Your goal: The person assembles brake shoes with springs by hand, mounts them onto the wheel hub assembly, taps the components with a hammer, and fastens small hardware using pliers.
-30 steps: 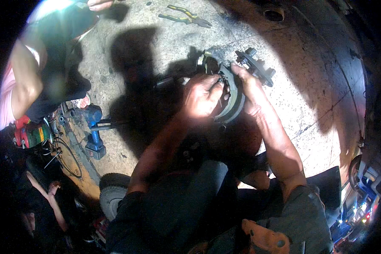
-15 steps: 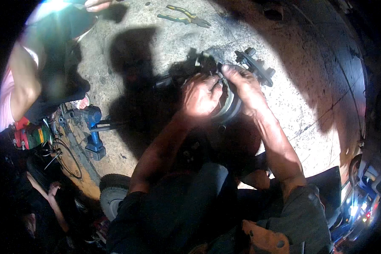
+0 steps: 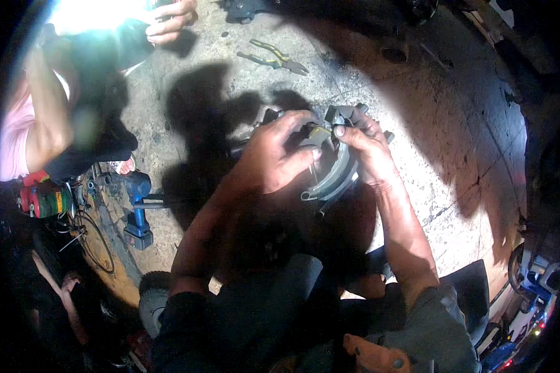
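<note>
Floor (image 3: 445,177) behind obscured, perhaps circular part (image 3: 331,183)

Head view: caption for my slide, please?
Left hand and right hand handle a curved grey metal part; black-and-yellow pliers lie on the speckled floor.

A grey, curved metal piece (image 3: 338,176) now, held aslant between the left hand (image 3: 274,152) and the right hand (image 3: 365,148), bulging rightward, rounded lower end uncovered, upper end partly hidden.
</note>
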Action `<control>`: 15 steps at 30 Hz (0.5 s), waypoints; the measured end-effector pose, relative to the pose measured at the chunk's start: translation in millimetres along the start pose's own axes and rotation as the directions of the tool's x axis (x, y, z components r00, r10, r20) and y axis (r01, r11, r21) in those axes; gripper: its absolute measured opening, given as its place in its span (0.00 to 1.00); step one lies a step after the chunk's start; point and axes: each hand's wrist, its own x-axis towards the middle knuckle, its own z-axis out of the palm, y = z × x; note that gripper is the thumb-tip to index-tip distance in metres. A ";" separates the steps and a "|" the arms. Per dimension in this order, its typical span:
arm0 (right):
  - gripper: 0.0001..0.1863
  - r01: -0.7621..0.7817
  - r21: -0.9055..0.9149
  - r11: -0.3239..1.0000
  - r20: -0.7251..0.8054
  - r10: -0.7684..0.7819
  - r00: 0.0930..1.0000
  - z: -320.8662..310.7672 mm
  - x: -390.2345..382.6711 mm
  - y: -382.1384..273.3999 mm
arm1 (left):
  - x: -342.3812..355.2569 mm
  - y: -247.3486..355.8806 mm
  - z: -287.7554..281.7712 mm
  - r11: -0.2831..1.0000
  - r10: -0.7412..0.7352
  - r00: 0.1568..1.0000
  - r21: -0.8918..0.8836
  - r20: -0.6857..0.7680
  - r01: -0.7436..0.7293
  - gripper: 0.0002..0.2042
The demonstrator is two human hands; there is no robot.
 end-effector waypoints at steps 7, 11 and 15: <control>0.17 -0.184 0.233 0.955 -0.047 0.200 0.979 15.5 -3.7 -1.0 | -0.3 3.0 -9.4 0.913 -0.246 0.969 -0.331 0.019 0.238 0.30; 0.13 -0.204 0.222 0.953 -0.091 0.229 0.969 11.3 -4.3 3.5 | -1.5 -15.9 0.8 0.999 -0.038 0.999 -0.004 -0.032 0.038 0.33; 0.11 -0.209 0.218 0.953 -0.145 0.243 0.959 11.5 -3.8 5.4 | -3.1 -17.1 -3.0 0.995 -0.094 0.988 0.008 -0.119 0.095 0.26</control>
